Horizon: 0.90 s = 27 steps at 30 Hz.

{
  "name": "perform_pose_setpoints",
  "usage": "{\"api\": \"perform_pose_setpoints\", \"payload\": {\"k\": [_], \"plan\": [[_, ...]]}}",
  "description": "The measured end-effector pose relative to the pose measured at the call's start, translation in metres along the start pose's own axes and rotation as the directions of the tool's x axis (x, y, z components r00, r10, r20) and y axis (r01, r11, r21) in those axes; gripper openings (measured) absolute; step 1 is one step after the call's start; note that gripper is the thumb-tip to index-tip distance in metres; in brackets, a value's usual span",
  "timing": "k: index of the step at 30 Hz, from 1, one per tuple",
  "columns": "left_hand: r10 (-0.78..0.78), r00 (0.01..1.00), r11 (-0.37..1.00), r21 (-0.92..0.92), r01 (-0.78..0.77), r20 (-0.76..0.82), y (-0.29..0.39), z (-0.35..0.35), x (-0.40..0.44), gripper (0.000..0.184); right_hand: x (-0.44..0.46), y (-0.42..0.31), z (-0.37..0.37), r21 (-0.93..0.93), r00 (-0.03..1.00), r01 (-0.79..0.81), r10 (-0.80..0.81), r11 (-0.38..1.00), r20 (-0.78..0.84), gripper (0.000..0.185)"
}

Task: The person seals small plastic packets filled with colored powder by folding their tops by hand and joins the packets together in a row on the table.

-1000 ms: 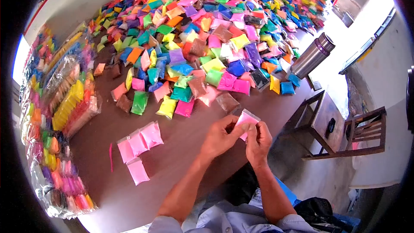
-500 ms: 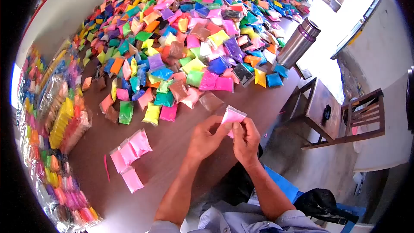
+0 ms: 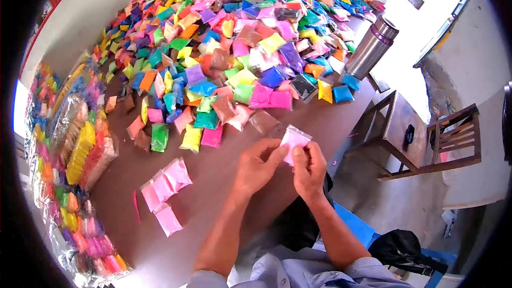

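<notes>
Between my two hands is a light pink packet in clear film, held above the brown table near its front edge. The fingers of my left hand pinch its left side. My right hand grips its lower right side, thumb on the near face. To the left, several pink packets lie together on the table, the lowest one touching the others at a corner. A thin magenta strip lies left of them.
A large heap of coloured packets covers the back of the table. Clear bags of packets line the left side. A steel flask stands at the right edge. A wooden chair is beyond, at right.
The camera view has shifted, moving the table and heap left and a little down overall. Both hands still hold the pink packet, now more upright and with more of its face showing.
</notes>
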<state>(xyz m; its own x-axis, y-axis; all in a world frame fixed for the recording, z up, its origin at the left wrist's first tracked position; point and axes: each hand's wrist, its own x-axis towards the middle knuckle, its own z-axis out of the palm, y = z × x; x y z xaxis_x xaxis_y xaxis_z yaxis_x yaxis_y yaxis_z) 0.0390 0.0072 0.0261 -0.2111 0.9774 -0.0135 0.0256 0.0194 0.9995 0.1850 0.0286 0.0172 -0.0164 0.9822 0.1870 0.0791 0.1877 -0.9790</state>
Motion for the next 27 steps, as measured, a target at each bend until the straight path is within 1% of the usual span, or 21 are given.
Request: {"api": "perform_pose_setpoints", "payload": {"k": [2, 3, 4, 6, 7, 9, 10, 11, 13, 16, 19, 21, 23, 25, 27], "plan": [[-0.038, 0.999, 0.997, -0.063, 0.039, 0.017, 0.008, 0.003, -0.002, 0.025, 0.000, 0.005, 0.002, 0.073, 0.998, -0.041, 0.045, 0.997, -0.045, 0.015], [-0.044, 0.999, 0.997, -0.057, 0.046, 0.029, 0.005, 0.003, -0.001, 0.025, 0.002, 0.009, 0.003, 0.017, 0.998, 0.026, -0.025, 1.000, -0.058, 0.015], [-0.047, 0.999, 0.998, -0.052, 0.048, 0.020, 0.006, 0.003, -0.002, 0.025, 0.002, 0.009, 0.003, 0.010, 0.998, 0.033, -0.032, 0.999, -0.060, 0.014], [-0.037, 0.999, 0.998, -0.052, 0.038, 0.029, 0.008, 0.001, -0.003, 0.019, 0.001, 0.004, 0.004, 0.103, 0.999, -0.023, 0.026, 0.994, -0.033, 0.014], [-0.037, 0.999, 0.996, -0.081, 0.040, 0.033, 0.000, 0.001, -0.001, 0.018, 0.001, 0.003, 0.002, 0.108, 0.999, -0.025, 0.027, 0.994, -0.025, 0.014], [-0.028, 0.999, 0.996, -0.085, 0.030, 0.031, 0.002, -0.002, -0.001, 0.019, 0.001, 0.003, -0.001, 0.116, 0.995, -0.082, 0.075, 0.990, 0.067, 0.018], [-0.016, 0.999, 0.996, -0.092, 0.020, 0.040, 0.004, -0.003, 0.000, 0.019, 0.001, 0.000, 0.001, 0.119, 0.994, -0.083, 0.075, 0.989, 0.075, 0.018], [-0.016, 0.999, 0.996, -0.090, 0.019, 0.033, 0.003, -0.003, 0.000, 0.019, 0.001, -0.004, 0.002, 0.101, 0.995, -0.079, 0.073, 0.992, 0.066, 0.018], [0.007, 0.999, 1.000, -0.014, -0.006, 0.038, 0.002, -0.001, 0.001, 0.021, 0.001, -0.002, 0.002, 0.097, 0.997, -0.057, 0.052, 0.994, 0.051, 0.018], [0.029, 0.998, 0.999, -0.023, -0.028, 0.046, 0.012, 0.004, -0.001, 0.023, -0.001, -0.001, 0.000, 0.099, 0.996, -0.085, 0.082, 0.992, 0.035, 0.018], [0.001, 0.996, 1.000, -0.002, -0.001, 0.084, 0.002, 0.002, 0.000, 0.024, -0.001, -0.001, 0.001, 0.124, 0.995, -0.091, 0.085, 0.988, 0.054, 0.016], [-0.003, 0.997, 1.000, 0.001, 0.003, 0.079, 0.001, 0.001, 0.000, 0.024, 0.000, 0.001, 0.000, 0.135, 0.994, -0.095, 0.087, 0.986, 0.060, 0.015], [-0.008, 0.997, 1.000, 0.003, 0.008, 0.079, 0.002, -0.001, 0.000, 0.023, 0.000, 0.008, -0.001, 0.088, 0.998, -0.038, 0.034, 0.995, 0.046, 0.014], [-0.039, 0.997, 0.999, 0.040, 0.037, 0.067, 0.005, -0.002, -0.001, 0.021, 0.000, 0.010, -0.002, 0.102, 0.998, -0.057, 0.053, 0.993, 0.041, 0.014], [-0.035, 0.997, 0.999, 0.029, 0.033, 0.066, 0.000, -0.001, 0.000, 0.021, 0.001, 0.009, -0.001, 0.117, 0.997, -0.075, 0.071, 0.990, 0.038, 0.014]]}}
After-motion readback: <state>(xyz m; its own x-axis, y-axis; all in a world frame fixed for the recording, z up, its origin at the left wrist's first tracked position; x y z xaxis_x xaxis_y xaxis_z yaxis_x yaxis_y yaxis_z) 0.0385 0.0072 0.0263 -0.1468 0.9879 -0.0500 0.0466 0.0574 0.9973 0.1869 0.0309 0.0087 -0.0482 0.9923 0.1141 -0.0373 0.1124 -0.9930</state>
